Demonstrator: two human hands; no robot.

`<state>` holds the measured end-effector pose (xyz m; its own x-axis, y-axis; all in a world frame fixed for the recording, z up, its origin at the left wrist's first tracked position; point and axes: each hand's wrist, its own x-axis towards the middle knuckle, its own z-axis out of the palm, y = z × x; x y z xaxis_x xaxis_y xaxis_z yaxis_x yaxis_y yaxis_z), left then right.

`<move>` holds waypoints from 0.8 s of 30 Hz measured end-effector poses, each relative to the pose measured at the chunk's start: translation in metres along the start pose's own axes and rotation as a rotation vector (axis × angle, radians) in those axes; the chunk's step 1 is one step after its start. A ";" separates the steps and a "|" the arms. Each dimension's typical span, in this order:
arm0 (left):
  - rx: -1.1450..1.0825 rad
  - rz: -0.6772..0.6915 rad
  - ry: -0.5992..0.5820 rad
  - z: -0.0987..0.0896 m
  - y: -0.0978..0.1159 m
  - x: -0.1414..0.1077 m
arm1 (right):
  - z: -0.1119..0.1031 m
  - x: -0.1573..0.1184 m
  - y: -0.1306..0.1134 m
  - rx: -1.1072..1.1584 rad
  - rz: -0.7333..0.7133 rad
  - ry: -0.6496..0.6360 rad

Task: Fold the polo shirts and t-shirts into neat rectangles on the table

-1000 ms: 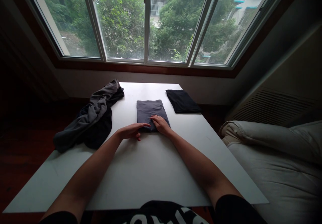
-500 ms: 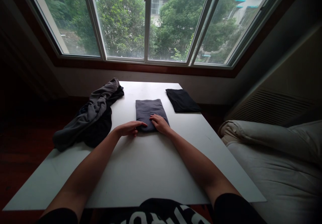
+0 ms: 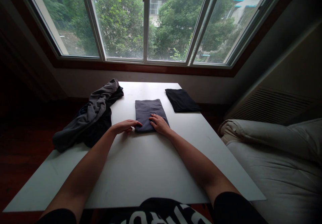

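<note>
My right hand (image 3: 159, 124) rests on a folded gray cloth (image 3: 148, 108) in the middle of a white table (image 3: 141, 170); my left hand (image 3: 124, 126) meets its near left corner with the fingertips. A crumpled pile of gray and black clothes (image 3: 88, 116) hangs over the table's left edge. A folded black cloth (image 3: 182, 100) lies at the far right, below a wide window (image 3: 120, 22).
</note>
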<state>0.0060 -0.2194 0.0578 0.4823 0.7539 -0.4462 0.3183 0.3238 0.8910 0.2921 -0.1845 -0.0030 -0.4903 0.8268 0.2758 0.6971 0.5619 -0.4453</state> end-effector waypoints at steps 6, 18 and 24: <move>-0.005 0.016 0.042 0.004 0.003 -0.001 | 0.000 -0.001 -0.001 -0.006 -0.015 0.012; -0.237 -0.010 -0.211 0.020 0.008 -0.009 | 0.002 0.000 0.000 -0.017 -0.018 0.008; -0.208 -0.016 -0.212 0.020 0.009 -0.008 | 0.001 -0.001 -0.001 -0.015 -0.021 0.016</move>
<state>0.0215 -0.2335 0.0677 0.6450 0.6190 -0.4481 0.1631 0.4614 0.8721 0.2915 -0.1855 -0.0040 -0.4963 0.8153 0.2983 0.6950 0.5791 -0.4263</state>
